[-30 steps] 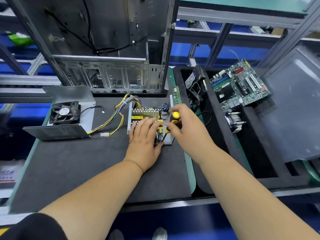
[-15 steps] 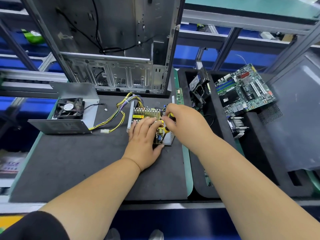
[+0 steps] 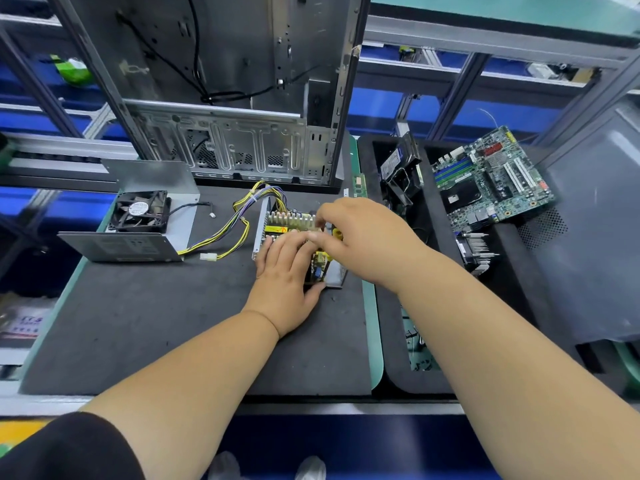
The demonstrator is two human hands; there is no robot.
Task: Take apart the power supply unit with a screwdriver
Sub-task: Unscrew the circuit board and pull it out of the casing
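Observation:
The opened power supply unit [image 3: 290, 221] lies on the black mat, its circuit board and finned heatsink exposed. My left hand [image 3: 287, 271] lies flat on the board with straight fingers and the thumb against its near edge. My right hand [image 3: 360, 237] grips the yellow-and-black screwdriver [image 3: 337, 233] over the board's right side; only a bit of yellow handle shows under the fingers. A bundle of yellow and purple wires [image 3: 239, 220] runs left from the unit. The removed metal cover with its black fan [image 3: 140, 211] stands at the left.
An empty computer case [image 3: 242, 98] stands upright behind the unit. A black foam tray [image 3: 391, 341] on the right holds a motherboard [image 3: 491, 178], a drive and a heatsink [image 3: 476, 251]. A grey panel [image 3: 595, 220] leans at the far right. Bare mat [image 3: 138, 323] lies near me.
My right hand has shifted left over the board with the screwdriver, its fingers now covering most of the yellow handle. The left hand stays pressed on the board.

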